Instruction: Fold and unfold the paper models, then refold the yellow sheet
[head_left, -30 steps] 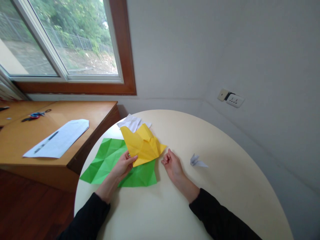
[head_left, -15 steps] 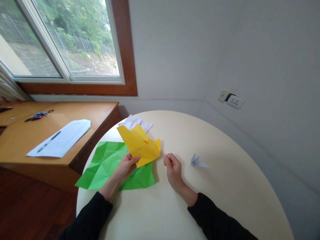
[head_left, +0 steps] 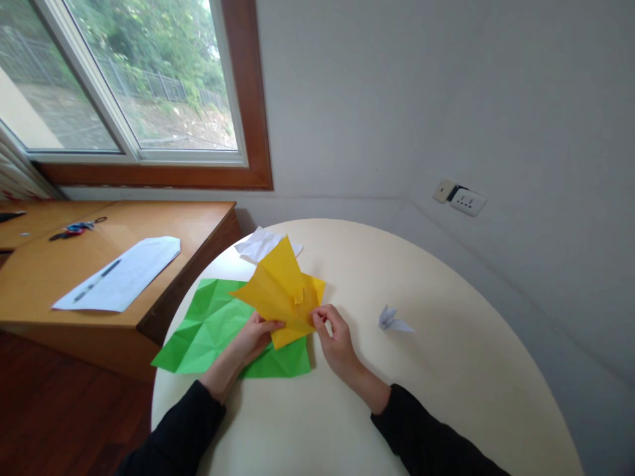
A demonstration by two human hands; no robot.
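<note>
A creased sheet of yellow origami paper (head_left: pixel 278 281) is held up above the round table, partly folded, with a small raised fold near its middle. My left hand (head_left: pixel 258 337) pinches its lower left edge, thumb on top. At the lower right edge, my right hand (head_left: pixel 337 334) has thumb and fingertips closed on the paper. Beneath the yellow sheet lies a larger creased green paper (head_left: pixel 208 330), partly covered by it and by my left hand. A small folded paper crane (head_left: pixel 391 320), pale grey-white, rests on the table right of my right hand.
Crumpled white paper (head_left: pixel 258 243) lies behind the yellow sheet on the round cream table (head_left: pixel 421 396). To the left, a wooden desk (head_left: pixel 149 225) bears a white sheet (head_left: pixel 129 274) with a pen (head_left: pixel 110 268) and some scissors (head_left: pixel 77 229). A wall socket (head_left: pixel 467 200) is at the right.
My right hand has moved left from beside the yellow paper and now grips its right edge. The yellow paper has turned, and one corner now points upward. The green paper has shifted slightly.
</note>
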